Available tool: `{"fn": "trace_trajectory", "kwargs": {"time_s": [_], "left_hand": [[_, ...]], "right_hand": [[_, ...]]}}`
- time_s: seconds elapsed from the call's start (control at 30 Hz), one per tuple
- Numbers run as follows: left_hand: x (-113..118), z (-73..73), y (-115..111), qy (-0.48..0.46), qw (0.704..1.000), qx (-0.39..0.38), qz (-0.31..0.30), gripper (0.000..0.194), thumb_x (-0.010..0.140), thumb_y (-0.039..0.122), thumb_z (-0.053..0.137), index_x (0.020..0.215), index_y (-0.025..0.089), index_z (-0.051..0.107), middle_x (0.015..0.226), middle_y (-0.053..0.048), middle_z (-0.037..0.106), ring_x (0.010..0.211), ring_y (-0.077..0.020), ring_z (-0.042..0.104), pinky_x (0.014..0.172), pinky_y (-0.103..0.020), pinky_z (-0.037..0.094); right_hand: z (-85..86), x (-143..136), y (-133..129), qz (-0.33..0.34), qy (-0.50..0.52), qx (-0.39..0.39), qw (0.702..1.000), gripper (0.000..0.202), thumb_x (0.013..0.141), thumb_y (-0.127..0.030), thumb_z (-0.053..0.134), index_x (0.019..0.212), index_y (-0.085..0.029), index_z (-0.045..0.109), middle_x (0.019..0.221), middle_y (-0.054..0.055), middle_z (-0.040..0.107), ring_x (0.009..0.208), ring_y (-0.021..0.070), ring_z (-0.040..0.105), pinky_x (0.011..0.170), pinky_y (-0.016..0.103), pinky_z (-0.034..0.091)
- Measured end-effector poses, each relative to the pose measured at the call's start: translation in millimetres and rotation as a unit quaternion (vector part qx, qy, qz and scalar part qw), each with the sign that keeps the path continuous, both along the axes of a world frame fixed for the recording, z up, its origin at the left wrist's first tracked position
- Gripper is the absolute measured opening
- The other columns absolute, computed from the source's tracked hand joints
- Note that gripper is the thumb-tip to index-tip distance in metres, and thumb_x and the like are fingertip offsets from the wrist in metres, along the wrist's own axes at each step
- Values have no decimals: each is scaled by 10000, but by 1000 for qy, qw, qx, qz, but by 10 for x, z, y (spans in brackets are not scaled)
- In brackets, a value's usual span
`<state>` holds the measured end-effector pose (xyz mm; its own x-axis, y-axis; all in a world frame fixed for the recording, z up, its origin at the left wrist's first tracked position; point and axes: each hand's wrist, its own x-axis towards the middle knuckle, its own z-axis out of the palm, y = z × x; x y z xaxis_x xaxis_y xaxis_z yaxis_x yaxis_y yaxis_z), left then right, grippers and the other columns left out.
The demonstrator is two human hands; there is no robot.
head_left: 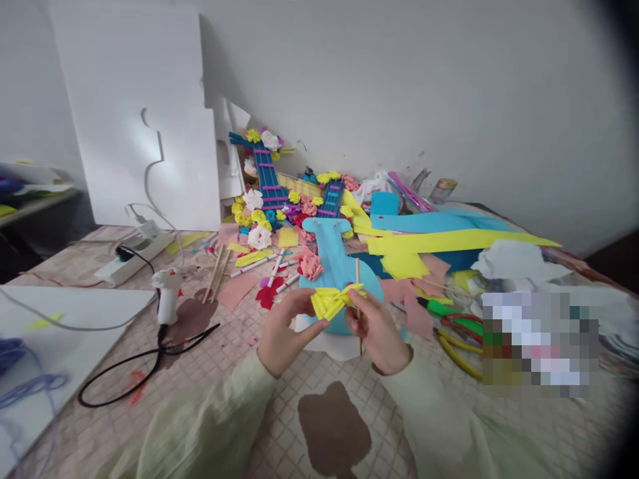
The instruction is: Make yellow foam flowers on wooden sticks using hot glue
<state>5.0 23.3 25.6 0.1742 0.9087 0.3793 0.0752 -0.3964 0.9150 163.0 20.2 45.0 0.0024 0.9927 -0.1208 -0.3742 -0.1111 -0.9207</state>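
Note:
Between my two hands is a folded strip of yellow crepe paper (pixel 328 303), pleated and twisted. My left hand (pixel 289 329) pinches its left end between thumb and fingers. At the other end, my right hand (pixel 379 329) grips the paper and also has a thin wooden stick (pixel 358 269) upright in its fingers. Just behind the hands lies a light blue guitar-shaped cutout (pixel 332 246). A pink paper flower (pixel 310 267) rests at that cutout's left side.
A hot glue gun (pixel 167 293) with a looping black cable stands left, near a white power strip (pixel 134 256). Behind are decorated guitar shapes (pixel 269 176) with paper flowers. Yellow crepe paper (pixel 459 241), pliers (pixel 456 319) and white crumpled paper (pixel 514 259) lie right.

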Motion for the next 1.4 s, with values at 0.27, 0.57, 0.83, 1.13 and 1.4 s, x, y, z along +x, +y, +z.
{"fn": "trace_trajectory", "kwargs": {"time_s": [0.27, 0.57, 0.83, 1.13, 1.4], "left_hand": [[-120, -75, -56, 28, 1000, -12, 6, 450, 659, 197, 681, 1078, 151, 522, 882, -81, 640, 753, -162, 604, 739, -320, 509], [-140, -85, -69, -12, 999, -25, -29, 441, 658, 151, 679, 1076, 150, 540, 906, -82, 646, 769, -164, 608, 722, -290, 513], [-195, 32, -66, 107, 992, 58, 30, 383, 672, 186, 657, 1040, 163, 554, 837, -59, 629, 714, -140, 580, 699, -286, 500], [-165, 83, -82, 188, 978, 84, 43, 324, 685, 179, 618, 1004, 170, 566, 670, -4, 566, 614, -112, 526, 608, -250, 457], [-181, 79, -93, 241, 960, 141, 19, 304, 712, 230, 610, 1000, 142, 568, 657, -13, 532, 609, -120, 512, 595, -252, 455]], "right_hand": [[-116, -17, -51, 25, 5, -57, 998, 259, 715, -404, 598, 711, -181, 467, 482, -81, 369, 385, 31, 286, 368, 179, 103], [-166, -31, -50, 26, 1, -51, 998, 244, 727, -390, 600, 680, -178, 488, 490, -74, 349, 402, 34, 287, 374, 183, 132], [-4, 230, -23, -71, -300, 100, 946, 300, 847, -410, 389, 855, -202, 604, 654, 7, 488, 535, 99, 415, 438, 222, 302], [67, 201, -128, 48, -596, 377, 707, 168, 795, -221, 506, 842, -175, 660, 706, 46, 607, 674, 156, 530, 636, 301, 436], [94, 164, -147, 37, -671, 390, 630, 192, 800, -238, 508, 774, -159, 682, 654, 50, 598, 646, 153, 498, 620, 290, 422]]}}
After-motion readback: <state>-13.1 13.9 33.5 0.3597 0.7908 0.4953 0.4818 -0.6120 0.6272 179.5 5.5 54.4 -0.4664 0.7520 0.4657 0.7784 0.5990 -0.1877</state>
